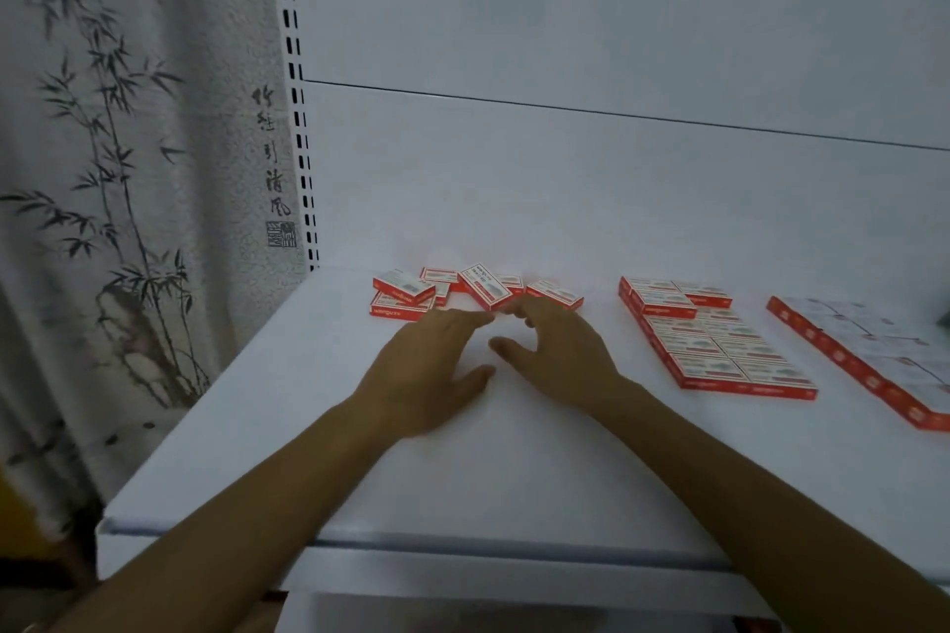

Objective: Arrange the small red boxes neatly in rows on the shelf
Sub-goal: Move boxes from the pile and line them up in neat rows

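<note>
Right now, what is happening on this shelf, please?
A person is sorting small red boxes on a white shelf. Both hands, the left hand and the right hand, reach open toward a loose pile of boxes at the back left. To the right, a block of boxes already lies in neat rows, with another block beyond.

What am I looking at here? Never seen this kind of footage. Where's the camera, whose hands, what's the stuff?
There is one picture, from a wide-angle camera worn on a person's head, looking down at their bare hands. No robot. The surface is a white shelf. At the back lies a loose pile of small red boxes; to the right are tidy rows of the same boxes, and a further block at the edge. The left hand and right hand reach toward the pile, fingers spread. Neither holds anything yet. On the left hangs a bamboo-print curtain.
</note>
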The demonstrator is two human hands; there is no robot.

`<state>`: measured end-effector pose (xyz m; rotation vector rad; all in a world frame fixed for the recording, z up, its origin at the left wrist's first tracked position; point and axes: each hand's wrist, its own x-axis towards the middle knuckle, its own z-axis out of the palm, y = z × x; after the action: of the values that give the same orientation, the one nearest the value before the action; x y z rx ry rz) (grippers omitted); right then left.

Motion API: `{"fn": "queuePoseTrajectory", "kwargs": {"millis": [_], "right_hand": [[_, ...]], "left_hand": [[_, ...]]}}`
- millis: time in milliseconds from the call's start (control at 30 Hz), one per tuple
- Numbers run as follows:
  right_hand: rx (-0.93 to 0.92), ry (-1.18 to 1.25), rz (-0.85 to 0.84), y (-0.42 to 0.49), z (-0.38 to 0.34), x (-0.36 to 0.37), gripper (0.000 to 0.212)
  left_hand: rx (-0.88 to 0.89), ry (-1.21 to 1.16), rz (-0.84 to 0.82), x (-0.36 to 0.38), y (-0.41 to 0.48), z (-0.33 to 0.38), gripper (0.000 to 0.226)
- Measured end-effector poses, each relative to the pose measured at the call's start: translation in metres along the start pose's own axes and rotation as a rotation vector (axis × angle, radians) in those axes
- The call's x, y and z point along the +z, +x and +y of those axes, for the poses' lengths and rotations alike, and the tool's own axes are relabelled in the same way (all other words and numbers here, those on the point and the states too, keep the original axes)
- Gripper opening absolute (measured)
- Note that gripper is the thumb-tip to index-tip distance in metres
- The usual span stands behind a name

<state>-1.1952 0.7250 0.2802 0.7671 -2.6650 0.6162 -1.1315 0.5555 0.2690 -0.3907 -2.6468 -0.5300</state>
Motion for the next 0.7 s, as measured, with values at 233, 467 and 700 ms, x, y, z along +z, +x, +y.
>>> {"fn": "queuePoseTrajectory", "kwargs": {"millis": [233, 467, 700], "right_hand": [[0.246, 0.047, 0.017, 0.059, 0.011, 0.023, 0.057], [0.270, -0.059, 0.014, 0.070, 0.013, 0.040, 0.055], [0.039, -0.205, 0.088, 0.042, 0.001, 0.007, 0.046]], "left_hand": [[0.075, -0.020, 0.025, 0.000, 0.004, -0.006, 0.056], [0.068, -0.044, 0.033, 0.004, 0.005, -0.011, 0.056], [-0.074, -0.106, 0.201, -0.004, 0.006, -0.017, 0.061]]}}
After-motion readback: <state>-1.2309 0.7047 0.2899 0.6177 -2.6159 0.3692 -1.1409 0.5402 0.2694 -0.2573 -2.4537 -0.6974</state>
